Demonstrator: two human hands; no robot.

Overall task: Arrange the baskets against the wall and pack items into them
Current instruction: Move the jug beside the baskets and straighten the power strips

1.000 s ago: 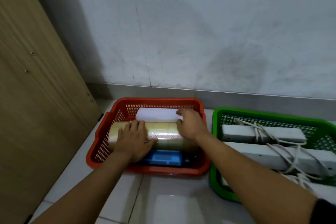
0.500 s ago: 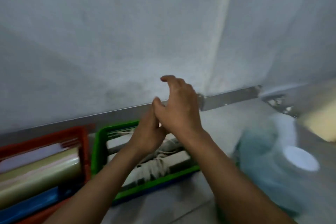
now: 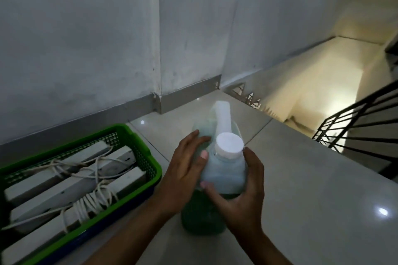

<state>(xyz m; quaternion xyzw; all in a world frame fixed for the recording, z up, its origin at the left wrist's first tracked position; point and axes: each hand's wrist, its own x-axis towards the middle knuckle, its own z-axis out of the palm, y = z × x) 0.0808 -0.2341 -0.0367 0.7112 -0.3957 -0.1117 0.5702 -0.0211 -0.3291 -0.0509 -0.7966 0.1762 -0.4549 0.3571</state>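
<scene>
A translucent jug (image 3: 225,171) of green liquid, with a white cap (image 3: 229,145) and a white handle, stands on the tiled floor right of the green basket (image 3: 141,139). My left hand (image 3: 184,171) cups the jug's left side, its thumb on the front. My right hand (image 3: 243,191) wraps round the jug's right shoulder, fingers curled across the front below the cap. The green basket sits against the wall and holds white power strips (image 3: 64,187) with tangled cords. The red basket is out of view.
A wall corner with grey skirting (image 3: 185,94) juts out behind the jug. To the right the floor ends at a stairwell with a black railing (image 3: 355,127). Bare tiles lie between the green basket and the stair edge.
My view swung right, away from the red basket and its tape rolls. Both hands left that basket, crossed over the green one and took hold of the jug.
</scene>
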